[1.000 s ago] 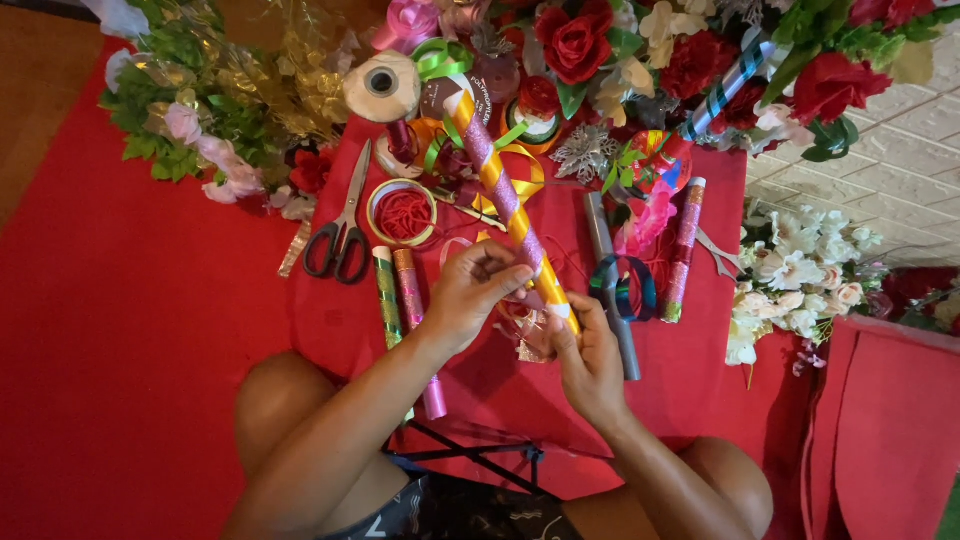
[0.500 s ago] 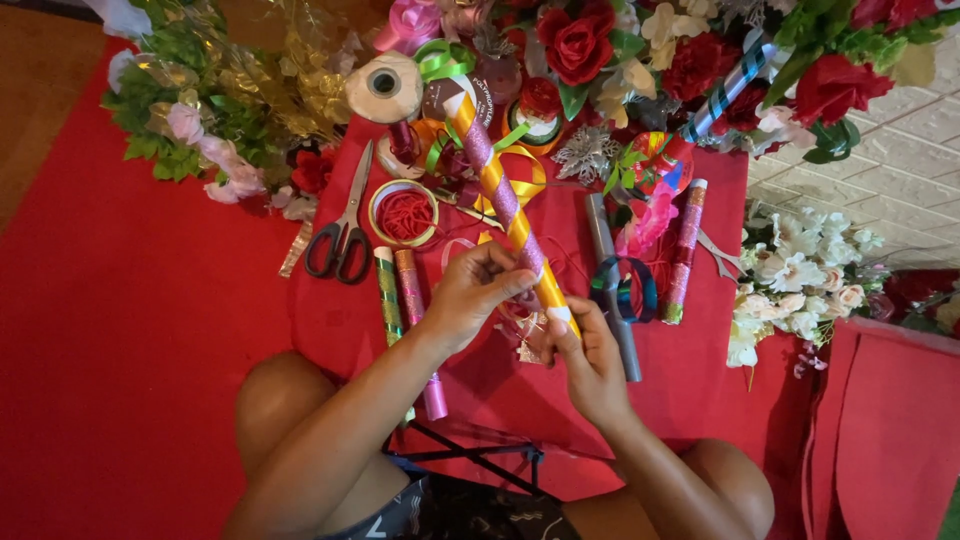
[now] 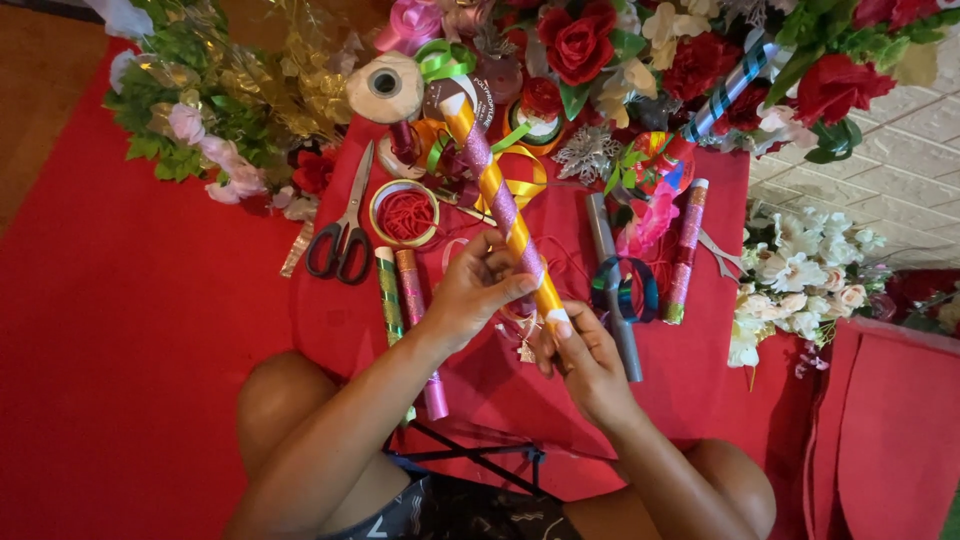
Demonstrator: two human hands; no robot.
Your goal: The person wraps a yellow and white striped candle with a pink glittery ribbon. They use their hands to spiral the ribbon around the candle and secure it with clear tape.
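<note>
Both hands grip the stick [image 3: 497, 195] over the red surface [image 3: 340, 320]: left hand [image 3: 478, 290] midway, right hand [image 3: 580, 352] pinching its bare white end. Ribbon spirals nearly everywhere else, so wrapping looks almost finished.

Head camera, looking steeply down, close above red cloth [image 3: 150, 330].

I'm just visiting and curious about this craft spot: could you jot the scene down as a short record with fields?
Left hand: grips the striped stick mid-length
Right hand: pinches the stick's near end
Stick: wrapped in gold and pink ribbon, tilted away from the person
Scissors: lying left of the red cord spool
Surface: red cloth
Beyond: red roses
</note>
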